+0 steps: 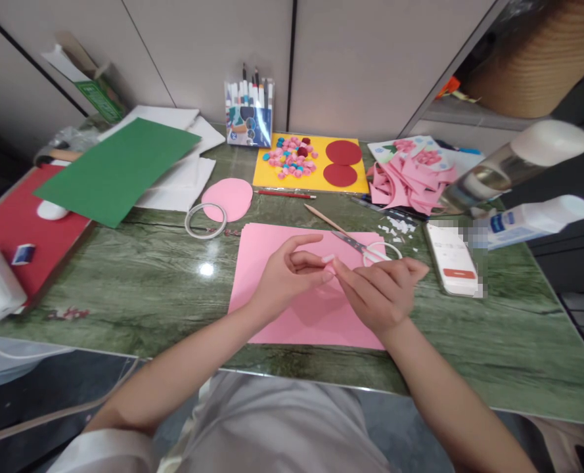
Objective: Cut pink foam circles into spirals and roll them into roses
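Fingertips of both hands are brought together above a stack of pink sheets (pixel 311 325), and a small pink piece (pixel 329 266) is pinched between them. By the left hand (pixel 289 270) the piece is held from beneath with the thumb, the forefinger being arched above; by the right hand (pixel 380 289) it is gripped in a narrow pinch, the little finger being stuck out to the side. The piece is partly hidden by the fingers, so its exact shape cannot be told. Both forearms are angled inward from the table's near edge.

The stack is smooth and matte, its corners slightly fanned. On its far right part scissors (pixel 355 244) with white looped handles are laid, blades pointed away to the left; beside them a plain wooden pencil (pixel 321 215) is set slantwise. Farther right, white paper scraps (pixel 401 226) are scattered before a pile of curled pink offcuts (pixel 412 180), and a phone (pixel 453 263) is laid face up. Beyond the stack, small rounded pieces (pixel 294 157) in pink, blue and yellow are heaped on a yellow sheet (pixel 265 182), beside two dark red discs (pixel 343 152). Pink discs (pixel 232 196) are overlapped by a tape roll (pixel 205 236).

Glossy green tabletop (pixel 148 276) is shown left of the stack, as far as a red sheet (pixel 67 246), and along the right front edge.
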A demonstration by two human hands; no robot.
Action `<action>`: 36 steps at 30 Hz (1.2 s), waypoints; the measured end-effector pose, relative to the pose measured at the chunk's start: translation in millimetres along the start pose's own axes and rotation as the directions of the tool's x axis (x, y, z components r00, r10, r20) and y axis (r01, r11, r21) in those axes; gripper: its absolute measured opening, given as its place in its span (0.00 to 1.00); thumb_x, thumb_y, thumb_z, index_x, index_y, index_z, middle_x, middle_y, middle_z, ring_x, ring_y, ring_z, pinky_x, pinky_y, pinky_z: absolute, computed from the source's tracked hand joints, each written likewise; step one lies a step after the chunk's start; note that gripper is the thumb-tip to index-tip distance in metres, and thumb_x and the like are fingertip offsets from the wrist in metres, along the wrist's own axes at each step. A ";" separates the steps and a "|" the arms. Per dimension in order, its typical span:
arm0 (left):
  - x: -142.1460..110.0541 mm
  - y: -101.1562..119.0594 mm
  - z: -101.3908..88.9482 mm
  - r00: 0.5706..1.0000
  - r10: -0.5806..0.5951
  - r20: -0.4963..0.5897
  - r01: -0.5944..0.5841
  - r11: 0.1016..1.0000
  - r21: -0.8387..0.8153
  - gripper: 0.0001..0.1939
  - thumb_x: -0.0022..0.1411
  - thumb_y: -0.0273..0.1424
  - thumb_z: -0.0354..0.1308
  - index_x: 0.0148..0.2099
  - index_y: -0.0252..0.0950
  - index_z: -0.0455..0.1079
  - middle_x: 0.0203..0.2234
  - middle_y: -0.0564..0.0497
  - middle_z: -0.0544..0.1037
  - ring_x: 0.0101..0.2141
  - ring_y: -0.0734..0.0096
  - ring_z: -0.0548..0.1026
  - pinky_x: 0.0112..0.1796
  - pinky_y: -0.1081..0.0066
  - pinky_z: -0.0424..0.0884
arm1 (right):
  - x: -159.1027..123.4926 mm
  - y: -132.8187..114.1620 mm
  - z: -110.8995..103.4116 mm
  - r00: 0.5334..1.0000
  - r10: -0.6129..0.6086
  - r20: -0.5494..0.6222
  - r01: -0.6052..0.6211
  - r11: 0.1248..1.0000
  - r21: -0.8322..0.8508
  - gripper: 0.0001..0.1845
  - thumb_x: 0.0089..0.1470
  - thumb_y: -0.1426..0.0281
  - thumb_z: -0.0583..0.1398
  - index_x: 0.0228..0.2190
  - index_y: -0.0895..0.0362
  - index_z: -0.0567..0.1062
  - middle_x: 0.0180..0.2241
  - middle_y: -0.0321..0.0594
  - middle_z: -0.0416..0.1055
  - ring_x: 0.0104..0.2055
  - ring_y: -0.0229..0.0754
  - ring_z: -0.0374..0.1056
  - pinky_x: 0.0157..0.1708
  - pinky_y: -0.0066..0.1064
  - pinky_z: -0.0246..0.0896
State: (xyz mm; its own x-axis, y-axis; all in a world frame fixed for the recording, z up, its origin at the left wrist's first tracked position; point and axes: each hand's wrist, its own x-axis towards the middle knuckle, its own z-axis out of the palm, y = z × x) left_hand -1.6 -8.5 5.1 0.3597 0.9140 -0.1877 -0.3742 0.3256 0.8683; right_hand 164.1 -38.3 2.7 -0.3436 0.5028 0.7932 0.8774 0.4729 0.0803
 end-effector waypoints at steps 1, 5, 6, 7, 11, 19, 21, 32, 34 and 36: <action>-0.1 0.4 0.1 1.000 0.005 0.002 -0.005 1.000 0.001 0.27 0.40 0.23 0.67 0.45 0.37 0.67 0.25 0.55 0.76 0.28 0.78 0.76 0.35 0.76 0.73 | -0.7 0.4 0.3 1.000 0.002 0.000 -0.002 1.000 -0.003 0.11 0.47 0.71 0.63 0.35 0.49 0.75 0.18 0.26 0.68 0.25 0.34 0.57 0.34 0.34 0.44; -1.0 -0.1 0.3 0.999 0.053 0.003 -0.053 0.998 0.035 0.25 0.41 0.24 0.67 0.45 0.37 0.67 0.26 0.54 0.77 0.30 0.75 0.77 0.36 0.74 0.74 | -2.2 2.1 0.9 0.999 -0.024 -0.031 0.023 0.999 -0.035 0.12 0.46 0.71 0.64 0.36 0.49 0.75 0.18 0.26 0.69 0.24 0.34 0.58 0.33 0.35 0.44; -1.3 -0.7 0.0 0.998 0.068 0.003 -0.068 0.996 0.050 0.25 0.42 0.24 0.67 0.45 0.37 0.67 0.27 0.53 0.78 0.31 0.74 0.77 0.37 0.73 0.74 | -2.1 2.4 0.8 0.999 -0.034 -0.037 0.032 0.998 -0.046 0.12 0.46 0.71 0.64 0.36 0.49 0.75 0.18 0.26 0.69 0.24 0.34 0.58 0.33 0.35 0.45; -1.4 -1.5 -0.3 0.997 0.082 0.004 -0.082 0.995 0.065 0.25 0.42 0.25 0.67 0.45 0.37 0.67 0.27 0.53 0.78 0.32 0.73 0.77 0.37 0.72 0.74 | -1.9 2.6 0.4 0.999 -0.041 -0.034 0.039 0.998 -0.056 0.12 0.46 0.71 0.65 0.36 0.50 0.75 0.18 0.26 0.69 0.24 0.34 0.58 0.33 0.35 0.45; -1.7 -4.8 -2.3 0.994 0.111 0.014 -0.112 0.987 0.112 0.24 0.44 0.27 0.66 0.46 0.37 0.66 0.29 0.52 0.78 0.35 0.69 0.77 0.39 0.70 0.74 | -2.4 3.5 -0.6 0.999 -0.033 -0.014 0.032 0.996 -0.077 0.10 0.46 0.69 0.64 0.35 0.47 0.75 0.18 0.25 0.70 0.23 0.32 0.59 0.33 0.34 0.45; -2.8 -3.9 -1.6 0.988 0.156 0.015 -0.156 0.974 0.164 0.23 0.45 0.28 0.66 0.45 0.37 0.66 0.28 0.52 0.78 0.35 0.70 0.77 0.37 0.72 0.75 | -5.0 3.5 0.9 0.998 -0.053 -0.041 0.050 0.997 -0.062 0.12 0.47 0.69 0.64 0.37 0.47 0.76 0.19 0.28 0.68 0.25 0.33 0.58 0.32 0.35 0.44; -2.7 -3.9 -1.3 0.985 0.171 0.018 -0.172 0.968 0.181 0.23 0.45 0.28 0.66 0.45 0.38 0.66 0.28 0.52 0.78 0.34 0.71 0.77 0.38 0.71 0.75 | -5.3 3.6 0.7 0.997 -0.059 -0.039 0.056 0.996 -0.074 0.12 0.47 0.68 0.64 0.37 0.47 0.76 0.19 0.27 0.68 0.25 0.33 0.58 0.32 0.35 0.44; -4.0 -3.9 -0.5 0.981 0.195 0.010 -0.193 0.958 0.212 0.22 0.45 0.26 0.65 0.45 0.37 0.66 0.28 0.53 0.77 0.33 0.73 0.77 0.39 0.71 0.74 | -2.0 2.9 -0.1 0.992 -0.108 -0.068 0.102 0.991 -0.083 0.12 0.43 0.69 0.66 0.34 0.51 0.76 0.18 0.26 0.68 0.24 0.33 0.57 0.31 0.35 0.44; -4.9 -2.9 -0.2 0.982 0.190 0.008 -0.188 0.961 0.205 0.22 0.45 0.26 0.65 0.44 0.37 0.66 0.28 0.53 0.77 0.33 0.73 0.77 0.39 0.71 0.74 | -1.9 2.9 -0.3 0.992 -0.106 -0.068 0.099 0.991 -0.091 0.11 0.44 0.69 0.65 0.34 0.50 0.75 0.18 0.26 0.68 0.24 0.32 0.57 0.31 0.34 0.44; -5.8 -1.4 -0.5 0.984 0.176 0.010 -0.174 0.964 0.200 0.21 0.46 0.27 0.65 0.44 0.37 0.67 0.28 0.52 0.78 0.34 0.71 0.77 0.39 0.71 0.74 | -2.6 3.1 -0.3 0.993 -0.098 -0.065 0.091 0.991 -0.100 0.10 0.45 0.69 0.65 0.34 0.49 0.75 0.18 0.26 0.68 0.24 0.32 0.58 0.31 0.34 0.44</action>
State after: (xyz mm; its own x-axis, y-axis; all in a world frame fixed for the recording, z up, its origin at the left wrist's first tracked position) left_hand -3.6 -14.2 4.7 0.2969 0.9545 -0.0272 -0.2524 0.1059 0.9618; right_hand 167.8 -38.4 1.0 -0.4055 0.4059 0.8190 0.8715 0.4419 0.2125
